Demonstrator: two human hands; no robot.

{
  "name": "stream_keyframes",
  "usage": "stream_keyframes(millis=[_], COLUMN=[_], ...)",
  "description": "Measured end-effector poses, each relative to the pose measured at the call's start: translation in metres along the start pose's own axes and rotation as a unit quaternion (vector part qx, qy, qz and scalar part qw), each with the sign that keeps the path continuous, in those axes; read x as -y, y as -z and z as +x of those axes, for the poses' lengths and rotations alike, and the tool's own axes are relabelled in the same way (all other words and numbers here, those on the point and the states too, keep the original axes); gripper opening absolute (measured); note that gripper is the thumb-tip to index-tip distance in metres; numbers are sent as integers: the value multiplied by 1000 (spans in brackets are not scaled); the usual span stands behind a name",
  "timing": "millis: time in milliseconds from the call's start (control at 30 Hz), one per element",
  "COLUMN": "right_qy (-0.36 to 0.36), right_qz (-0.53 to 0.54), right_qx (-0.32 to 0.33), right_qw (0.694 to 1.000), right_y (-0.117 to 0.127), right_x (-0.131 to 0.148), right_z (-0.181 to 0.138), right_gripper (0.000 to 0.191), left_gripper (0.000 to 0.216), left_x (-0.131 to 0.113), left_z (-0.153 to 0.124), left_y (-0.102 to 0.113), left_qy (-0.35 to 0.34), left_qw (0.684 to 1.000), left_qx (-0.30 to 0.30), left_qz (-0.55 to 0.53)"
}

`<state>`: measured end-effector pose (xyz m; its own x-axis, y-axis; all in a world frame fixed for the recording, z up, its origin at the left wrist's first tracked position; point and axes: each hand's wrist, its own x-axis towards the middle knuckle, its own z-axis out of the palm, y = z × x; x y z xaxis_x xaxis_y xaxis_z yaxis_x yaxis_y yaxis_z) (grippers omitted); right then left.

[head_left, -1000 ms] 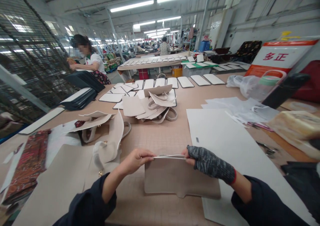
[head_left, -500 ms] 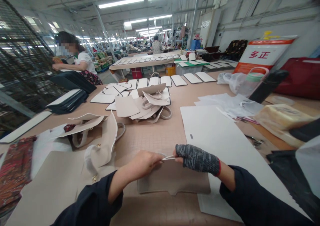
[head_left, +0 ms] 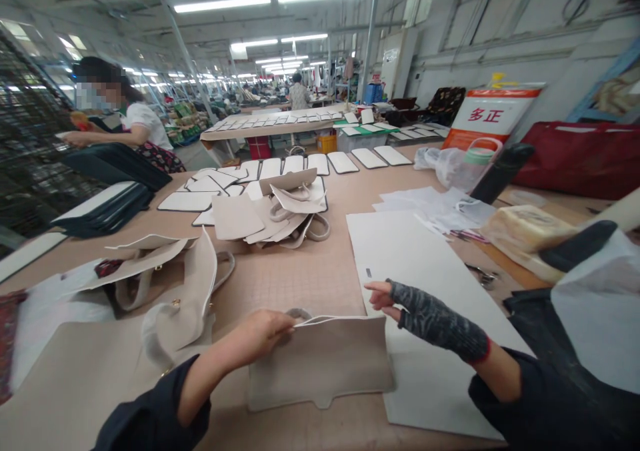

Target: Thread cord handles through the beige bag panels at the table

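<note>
A flat beige leather bag panel [head_left: 323, 361] lies on the table in front of me. My left hand [head_left: 257, 334] pinches its upper left edge, where a white edge strip runs along the top. My right hand [head_left: 395, 298], in a grey knitted fingerless glove, hovers just above the panel's upper right corner with its fingers spread and nothing in it. It is over a large white sheet [head_left: 415, 278] on the table.
Unfinished beige bags [head_left: 165, 284] lie to the left, a heap of beige pieces [head_left: 275, 214] further back. Black-edged white panels [head_left: 200, 198] line the far table. A person [head_left: 125, 121] works at the far left. Scissors [head_left: 480, 274], plastic bags and a red bag [head_left: 575, 158] sit right.
My right hand has let go of the panel's top edge and moved right and up, open. The left hand keeps its hold. The view has shifted to the right.
</note>
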<state>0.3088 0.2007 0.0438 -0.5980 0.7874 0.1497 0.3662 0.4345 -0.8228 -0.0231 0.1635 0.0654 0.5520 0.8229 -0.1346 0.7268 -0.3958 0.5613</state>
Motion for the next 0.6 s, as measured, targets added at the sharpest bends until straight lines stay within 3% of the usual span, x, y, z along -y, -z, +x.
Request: stream_keyframes(millis=[133,300,433,600], right_qy=[70,190,197,157], right_qz=[-51,-113,-103,-69], right_qx=[-21,-105,-107,-83], right_qw=[996,970,969,982], right_y=[-12,-42,-43,-40], right_x=[-21,-36,-38,-34], right_z=[-5,1,4,7], right_gripper=[40,22,22,24], left_gripper=[27,27,32,27], left_x=[3,-3,-11,-15], left_z=[3,11,25,44], left_y=[1,-1,-20,-37], left_qy=[8,3,-37,-78], left_qw=[1000,997,995,992], left_qx=[14,51,30,17], left_qz=[16,49,83,98])
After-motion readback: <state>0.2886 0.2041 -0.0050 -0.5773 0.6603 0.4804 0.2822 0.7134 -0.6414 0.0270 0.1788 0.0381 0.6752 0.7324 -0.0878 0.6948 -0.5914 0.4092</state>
